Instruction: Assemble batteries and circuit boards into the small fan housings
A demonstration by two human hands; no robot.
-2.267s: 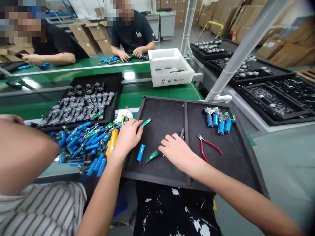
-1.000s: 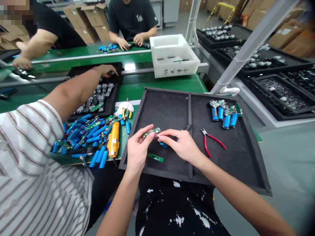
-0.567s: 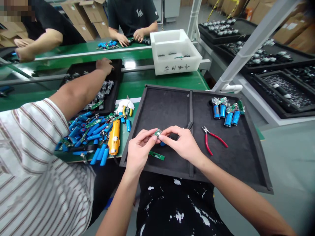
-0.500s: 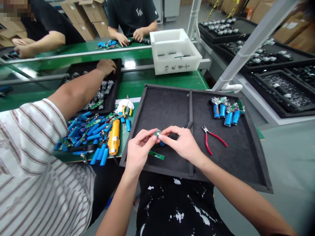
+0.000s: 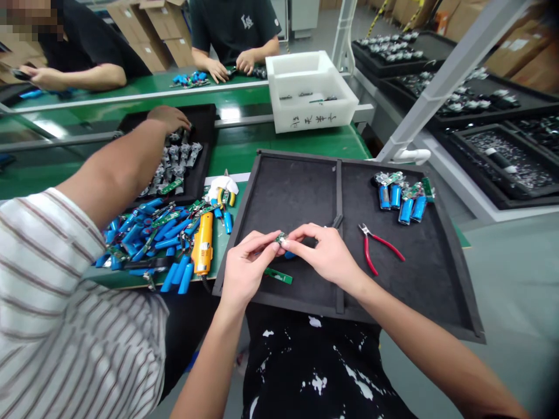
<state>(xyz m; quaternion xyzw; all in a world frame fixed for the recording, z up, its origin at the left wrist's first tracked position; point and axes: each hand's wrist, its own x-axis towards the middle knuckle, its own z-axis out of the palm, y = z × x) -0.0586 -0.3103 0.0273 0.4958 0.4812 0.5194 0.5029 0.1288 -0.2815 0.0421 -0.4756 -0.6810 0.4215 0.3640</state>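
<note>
Between the fingertips of my left hand [image 5: 248, 266] and my right hand [image 5: 321, 251] is a small green circuit board [image 5: 280, 237], pinched from both sides over the black foam tray [image 5: 297, 192]. My fingers cover most of it. A blue battery cell [image 5: 289, 255] shows partly beneath my right fingers; whether it joins the held board I cannot tell. Below my left fingers another green board strip [image 5: 279, 276] lies on the tray. Red-handled cutters [image 5: 379, 247] rest open in the tray's right section, with several blue batteries with boards [image 5: 404, 201] behind them.
A pile of blue batteries [image 5: 148, 233] and a yellow electric screwdriver [image 5: 202, 244] lie left of my tray. A co-worker's arm [image 5: 117, 154] reaches over another black tray [image 5: 205, 174]. A white bin [image 5: 312, 113] stands at the back, beside a grey post [image 5: 419, 110].
My hands stay nearly still, with the board tilted slightly between the fingertips. The striped-sleeved co-worker's hand has moved left over its tray. The far-left person's hands have shifted.
</note>
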